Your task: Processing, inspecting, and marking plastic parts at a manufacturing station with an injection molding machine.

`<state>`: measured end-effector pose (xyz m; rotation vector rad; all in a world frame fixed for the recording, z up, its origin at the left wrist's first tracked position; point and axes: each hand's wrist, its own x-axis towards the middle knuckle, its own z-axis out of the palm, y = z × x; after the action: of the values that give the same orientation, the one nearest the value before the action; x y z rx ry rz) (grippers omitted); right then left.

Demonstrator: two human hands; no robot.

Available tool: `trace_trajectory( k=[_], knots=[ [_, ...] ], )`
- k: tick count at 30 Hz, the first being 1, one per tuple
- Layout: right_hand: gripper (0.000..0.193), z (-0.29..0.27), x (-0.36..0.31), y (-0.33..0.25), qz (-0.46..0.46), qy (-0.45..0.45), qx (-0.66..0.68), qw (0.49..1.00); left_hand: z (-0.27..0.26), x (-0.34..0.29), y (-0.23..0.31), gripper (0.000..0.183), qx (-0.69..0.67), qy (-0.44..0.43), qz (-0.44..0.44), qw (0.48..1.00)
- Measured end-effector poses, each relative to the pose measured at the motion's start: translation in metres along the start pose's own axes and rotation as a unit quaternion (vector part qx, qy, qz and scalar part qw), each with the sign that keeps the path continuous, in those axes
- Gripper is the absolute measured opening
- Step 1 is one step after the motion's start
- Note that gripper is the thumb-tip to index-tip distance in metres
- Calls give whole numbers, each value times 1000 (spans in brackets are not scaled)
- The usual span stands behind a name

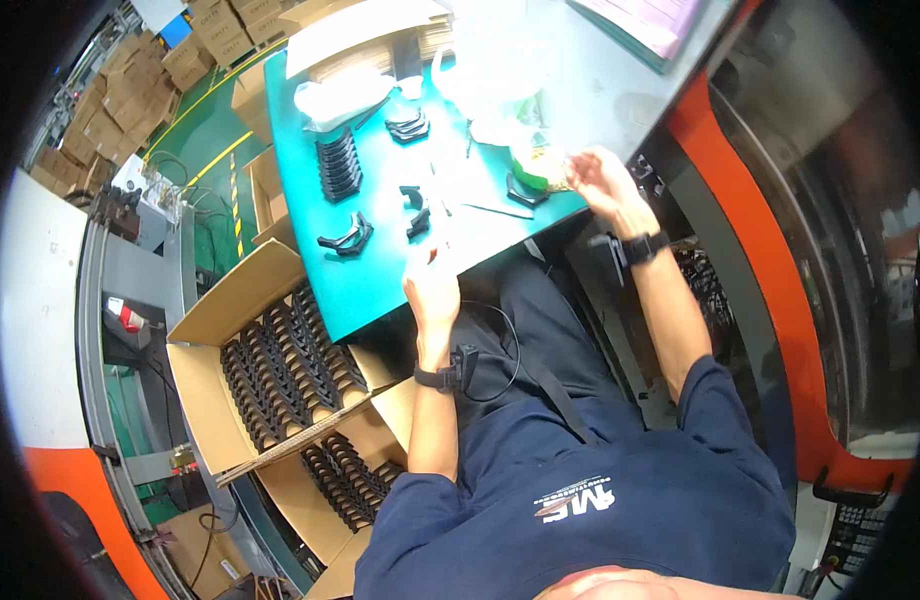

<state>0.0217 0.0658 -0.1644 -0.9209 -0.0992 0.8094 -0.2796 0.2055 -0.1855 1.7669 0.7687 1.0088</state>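
Observation:
My left hand [433, 288] is at the front edge of the green-topped table [365, 290], its fingers curled together; what they hold, if anything, is lost in the glare. Just beyond it lie small curved black plastic pieces [418, 222]. My right hand [602, 183] is over the right side of the table, fingers loosely bent and apart, beside a green and clear plastic packet [532, 170]. An angled black plastic part [525, 190] lies left of that hand. Another black bracket-like part [350, 237] rests at the table's left, below a neat row of black parts [339, 168].
Open cardboard boxes [205, 385] at lower left hold rows of black parts [290, 365]. More black parts [408, 126], a white plastic bag [342, 100] and a thin pointed tool [498, 211] are on the table. An orange-framed machine [745, 220] stands close on the right.

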Motion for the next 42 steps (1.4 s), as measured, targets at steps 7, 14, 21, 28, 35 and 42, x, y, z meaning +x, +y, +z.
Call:
trace_trajectory(
  k=[7, 14, 21, 28, 35, 42],
  knots=[
    [34, 70, 72, 6, 25, 168, -206, 964, 2, 50, -64, 38, 191, 63, 31, 979],
    [27, 86, 40, 64, -188, -22, -703, 686, 38, 70, -123, 38, 262, 71, 90, 958],
    [30, 86, 12, 145, -443, -98, -800, 393, 37, 79, -104, 30, 233, 13, 61, 970],
    [21, 61, 21, 153, -403, -81, -836, 362, 30, 76, -74, 32, 184, -98, 29, 978],
    [21, 39, -6, 136, -351, -35, -782, 513, 42, 86, -72, 33, 169, -90, 17, 981],
    [35, 64, 14, 140, -248, -30, -652, 715, 15, 54, -55, 27, 133, 53, 47, 989]
  ],
)
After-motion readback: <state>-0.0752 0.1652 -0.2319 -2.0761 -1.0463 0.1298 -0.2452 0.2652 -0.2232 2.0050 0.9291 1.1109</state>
